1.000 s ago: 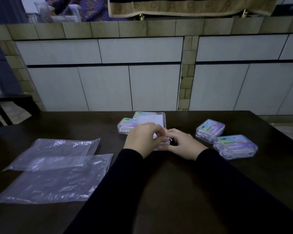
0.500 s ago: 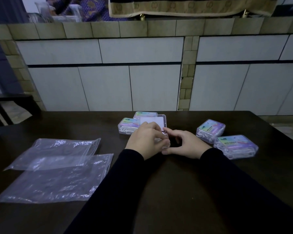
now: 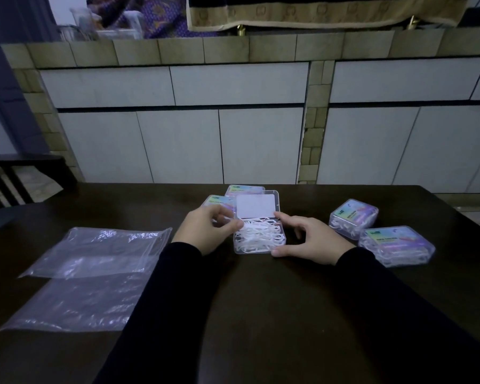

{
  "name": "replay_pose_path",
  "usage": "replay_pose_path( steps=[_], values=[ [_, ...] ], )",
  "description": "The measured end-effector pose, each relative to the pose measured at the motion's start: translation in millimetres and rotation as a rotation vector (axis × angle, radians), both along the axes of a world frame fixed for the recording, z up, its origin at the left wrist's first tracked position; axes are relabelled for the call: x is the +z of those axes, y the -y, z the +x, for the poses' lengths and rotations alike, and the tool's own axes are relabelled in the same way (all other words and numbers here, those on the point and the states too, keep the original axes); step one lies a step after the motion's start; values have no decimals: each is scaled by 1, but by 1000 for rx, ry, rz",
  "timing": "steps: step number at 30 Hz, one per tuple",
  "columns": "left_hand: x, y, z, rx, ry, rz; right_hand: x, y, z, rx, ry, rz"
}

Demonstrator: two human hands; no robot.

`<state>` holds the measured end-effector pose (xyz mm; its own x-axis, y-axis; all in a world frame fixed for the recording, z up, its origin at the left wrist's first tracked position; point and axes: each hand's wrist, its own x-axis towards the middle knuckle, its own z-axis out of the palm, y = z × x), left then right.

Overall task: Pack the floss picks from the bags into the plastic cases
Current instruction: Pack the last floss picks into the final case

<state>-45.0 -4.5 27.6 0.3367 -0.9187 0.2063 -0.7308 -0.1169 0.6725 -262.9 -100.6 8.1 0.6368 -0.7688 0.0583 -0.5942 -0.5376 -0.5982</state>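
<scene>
An open clear plastic case [image 3: 280,246] sits at the table's middle, full of white floss picks [image 3: 258,236], its lid [image 3: 257,207] standing up at the back. My left hand [image 3: 205,231] is at the case's left edge, thumb and forefinger pinched on picks at the back left corner. My right hand [image 3: 308,239] grips the case's right side, thumb at the front corner, forefinger at the back. Two empty clear bags [image 3: 100,250] [image 3: 75,303] lie flat on the left.
Two closed, filled cases [image 3: 216,202] [image 3: 243,189] lie just behind my left hand. Two more closed cases [image 3: 354,217] [image 3: 396,245] lie to the right of my right hand. A dark chair [image 3: 17,176] stands at the far left; white cabinets run behind the table [image 3: 261,300].
My hands, which were bunched over the case, have drawn apart to its two sides, so the picks inside now show. The lid stands more upright.
</scene>
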Motion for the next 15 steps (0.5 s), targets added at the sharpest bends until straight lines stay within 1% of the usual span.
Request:
replay_pose_path(
  steps=[3, 9, 12, 15],
  values=[
    [-2, 4, -4, -5, -6, 23, 1, -1, 0, 4, -11, 1],
    [-2, 6, -14, -20, -35, -5, 3, -2, 1, 0, -30, -21],
    [-1, 6, -9, 39, -45, -38, 3, -3, 1, -2, -33, -16],
    [1, 4, -3, 35, -82, 4, 2, -2, 0, -2, -35, -23]
  ],
)
